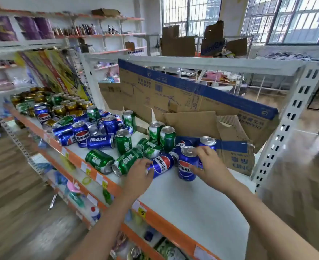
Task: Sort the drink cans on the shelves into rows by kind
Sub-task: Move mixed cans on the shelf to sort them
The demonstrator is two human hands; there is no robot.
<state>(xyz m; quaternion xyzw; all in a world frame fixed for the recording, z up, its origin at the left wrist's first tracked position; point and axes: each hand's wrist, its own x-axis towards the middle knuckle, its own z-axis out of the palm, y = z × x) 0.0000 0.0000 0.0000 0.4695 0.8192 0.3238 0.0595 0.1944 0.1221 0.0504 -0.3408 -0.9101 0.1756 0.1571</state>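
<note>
A: On a white shelf (192,203) edged in orange, a person's left hand (139,173) curls round a glossy blue Pepsi can (162,164) lying on its side. The right hand (209,166), fingers bent, grips an upright blue can (187,164) by its curved wall.

B: And the rest?

A: Green cans (124,140), smooth metal cylinders with silver tops, stand or lie tumbled among more blue ones to the left. Gold cans (70,106) cluster farther back. Creased brown cardboard (192,102) with a blue band leans behind them.
</note>
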